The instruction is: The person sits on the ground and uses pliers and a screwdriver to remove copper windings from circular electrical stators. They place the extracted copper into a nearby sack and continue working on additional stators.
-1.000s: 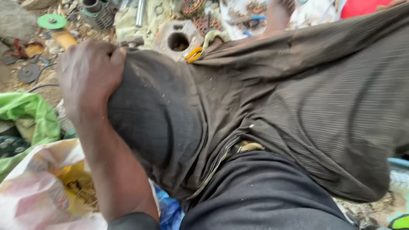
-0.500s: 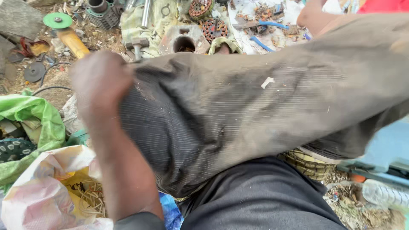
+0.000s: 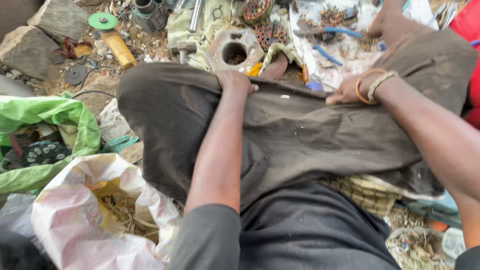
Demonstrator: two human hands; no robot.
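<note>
My legs, in dusty brown trousers point(image 3: 310, 135), lie crossed in front of me. My left hand point(image 3: 235, 82) rests closed on the far edge of the trouser leg, gripping the cloth. My right hand point(image 3: 350, 90), with orange and beaded bangles at the wrist, presses on the same cloth edge further right, fingers pinching the fabric. Just beyond both hands lies a grey metal housing with a round hole point(image 3: 235, 50) and rusty wound coils point(image 3: 267, 35).
A green sack point(image 3: 55, 115) and a white-pink sack point(image 3: 85, 215) with straw sit at left. An angle grinder with a green disc and yellow body point(image 3: 112, 37), stones point(image 3: 30, 45), a hammer point(image 3: 182, 50), blue pliers point(image 3: 325, 35) and metal scrap cover the ground ahead.
The view has tilted down and right. My left hand slid from the knee to the far edge of the trouser cloth. My right hand has come into view on the same cloth.
</note>
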